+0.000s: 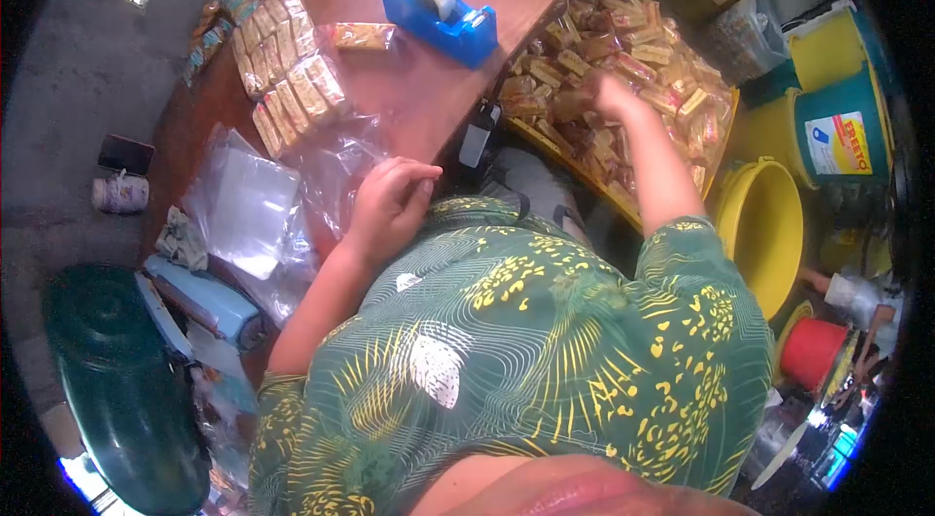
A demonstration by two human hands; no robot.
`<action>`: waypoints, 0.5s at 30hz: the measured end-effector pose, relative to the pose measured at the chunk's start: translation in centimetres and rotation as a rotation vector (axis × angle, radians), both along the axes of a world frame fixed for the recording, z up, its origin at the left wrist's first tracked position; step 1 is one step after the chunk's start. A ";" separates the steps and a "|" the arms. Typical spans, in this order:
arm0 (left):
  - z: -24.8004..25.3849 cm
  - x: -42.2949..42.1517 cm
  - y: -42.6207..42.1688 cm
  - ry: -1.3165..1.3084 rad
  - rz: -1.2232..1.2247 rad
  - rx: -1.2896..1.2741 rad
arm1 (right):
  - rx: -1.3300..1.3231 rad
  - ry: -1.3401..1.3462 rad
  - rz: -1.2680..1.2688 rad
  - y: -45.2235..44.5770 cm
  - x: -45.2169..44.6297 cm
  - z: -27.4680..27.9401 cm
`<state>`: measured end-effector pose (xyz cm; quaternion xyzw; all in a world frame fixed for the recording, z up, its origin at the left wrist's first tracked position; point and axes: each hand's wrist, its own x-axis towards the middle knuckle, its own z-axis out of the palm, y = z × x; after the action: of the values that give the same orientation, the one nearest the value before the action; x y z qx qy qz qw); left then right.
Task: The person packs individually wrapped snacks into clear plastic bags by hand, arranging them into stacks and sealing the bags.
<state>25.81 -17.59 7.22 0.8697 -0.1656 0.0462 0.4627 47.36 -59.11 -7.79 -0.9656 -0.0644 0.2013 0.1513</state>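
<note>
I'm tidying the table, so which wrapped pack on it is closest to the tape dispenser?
The single pack between the blue tape dispenser and the grouped packs; the others lie side by side in rows.

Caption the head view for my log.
Right hand in a tray of wrapped bars, left hand near clear bags.

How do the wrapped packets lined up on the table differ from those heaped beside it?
The lined-up packets sit side by side in rows; the heaped packets lie jumbled at many angles. The heaped packets far outnumber the lined-up ones. The right hand is in the heap, while neither hand touches the rows. Both have yellowish-brown contents.
</note>
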 end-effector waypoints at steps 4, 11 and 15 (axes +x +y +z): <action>0.2 -0.2 0.0 0.011 0.015 -0.021 | -0.061 -0.286 0.058 -4.1 -1.4 -5.4; -0.4 0.2 0.0 -0.028 -0.010 0.036 | -0.039 -0.168 -0.092 4.4 -0.7 -2.3; 0.1 0.0 0.0 0.014 0.009 0.040 | 0.147 -0.460 -0.166 6.5 3.3 -12.4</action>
<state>25.80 -17.60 7.31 0.8798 -0.1595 0.0389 0.4461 50.69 -52.63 -20.22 -0.9745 -0.0320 -0.0421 0.2183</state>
